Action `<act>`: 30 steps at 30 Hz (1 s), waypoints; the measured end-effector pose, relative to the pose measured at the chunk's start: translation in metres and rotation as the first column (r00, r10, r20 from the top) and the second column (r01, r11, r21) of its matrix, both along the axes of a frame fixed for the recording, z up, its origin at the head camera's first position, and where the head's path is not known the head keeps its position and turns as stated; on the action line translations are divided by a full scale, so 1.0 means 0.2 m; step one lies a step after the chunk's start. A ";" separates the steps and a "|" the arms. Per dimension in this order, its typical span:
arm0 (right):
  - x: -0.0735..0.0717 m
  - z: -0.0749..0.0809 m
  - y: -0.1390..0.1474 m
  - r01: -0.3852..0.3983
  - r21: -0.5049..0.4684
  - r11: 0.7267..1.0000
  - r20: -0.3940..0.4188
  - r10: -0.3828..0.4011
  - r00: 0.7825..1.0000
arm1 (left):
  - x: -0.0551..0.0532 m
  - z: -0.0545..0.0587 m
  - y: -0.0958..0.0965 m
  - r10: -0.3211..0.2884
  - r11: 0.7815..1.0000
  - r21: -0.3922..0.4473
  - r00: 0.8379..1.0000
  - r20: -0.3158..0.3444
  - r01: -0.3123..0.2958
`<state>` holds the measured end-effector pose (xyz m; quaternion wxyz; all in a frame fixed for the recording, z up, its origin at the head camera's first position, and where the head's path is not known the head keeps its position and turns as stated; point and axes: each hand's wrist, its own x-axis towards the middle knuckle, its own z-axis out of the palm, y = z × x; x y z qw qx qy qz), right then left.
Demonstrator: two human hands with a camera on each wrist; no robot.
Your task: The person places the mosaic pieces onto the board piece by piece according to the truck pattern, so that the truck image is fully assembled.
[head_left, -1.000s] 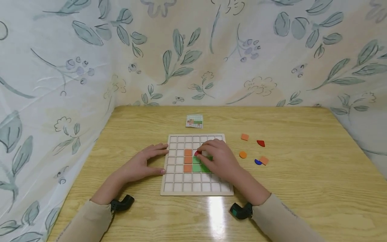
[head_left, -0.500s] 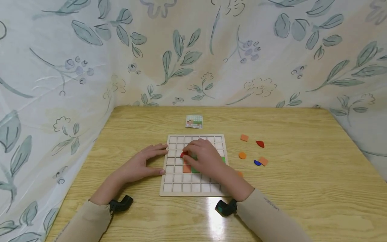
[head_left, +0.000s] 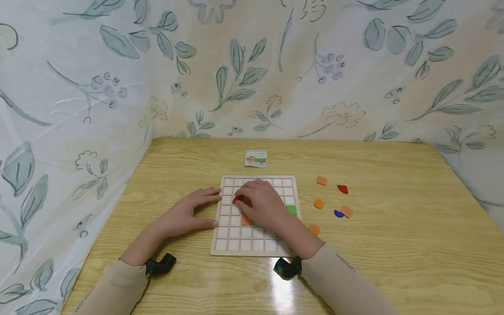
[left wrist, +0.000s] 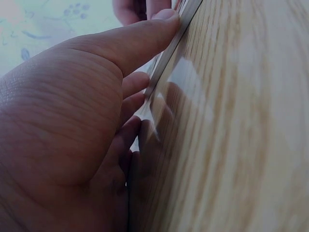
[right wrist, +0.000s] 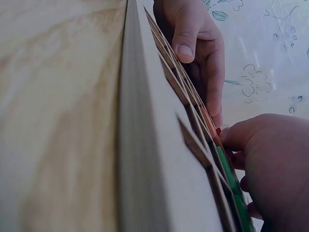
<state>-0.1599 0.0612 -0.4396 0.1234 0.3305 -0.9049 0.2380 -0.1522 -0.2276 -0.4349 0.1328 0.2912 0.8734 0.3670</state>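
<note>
A person's right hand [head_left: 261, 204] pinched a small, flat red piece with a rounded edge [head_left: 235, 200] in its grip over the left part of a square, pale wooden grid board [head_left: 240, 245] on a wood-grained desk [head_left: 393, 245]. The piece's visible curve faced the board's left edge; fingers hid its long axis. The left hand [head_left: 188, 211], its grip released, touched that edge with outstretched fingers and thumb.

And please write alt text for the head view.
A right hand pinches a red piece at a wooden grid board; the left hand touches its left edge. Loose coloured pieces lie to the right, a card behind.
</note>
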 end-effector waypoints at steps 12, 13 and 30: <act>0.00 0.00 0.00 -0.007 -0.011 1.000 0.003 0.007 1.000 | -0.01 0.00 0.00 -0.007 1.000 -0.006 1.000 -0.008 0.007; 0.00 0.00 0.00 -0.010 -0.012 1.000 -0.001 0.010 1.000 | -0.01 0.00 0.00 -0.007 1.000 -0.005 1.000 -0.006 0.007; 0.00 -0.01 0.00 -0.020 -0.004 1.000 -0.014 0.020 1.000 | -0.01 -0.01 0.00 0.001 1.000 -0.017 1.000 -0.006 -0.001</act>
